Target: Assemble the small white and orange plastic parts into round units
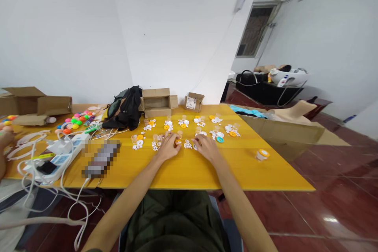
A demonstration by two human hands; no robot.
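My left hand [169, 146] is over the middle of the table, its thumb and forefinger curved around a small orange lid [178, 142]. Just behind that lid is a clear plastic cup [180, 132]. My right hand [206, 146] rests low with bent, parted fingers, its tips beside a white disc [195, 147] that it partly covers. Small white cards with dark marks [187, 145] lie between both hands. Around them are several similar groups of clear cups, white discs, cards and lids, including a teal lid [220, 139].
A lidded clear jar [262, 154] stands at the right. To the left are a phone [102, 159], a power strip [63, 159] with tangled cables, and colourful balls [78, 120]. A black bag [126, 108] and open cardboard boxes [156, 102] line the wall. Another person's arm shows far left.
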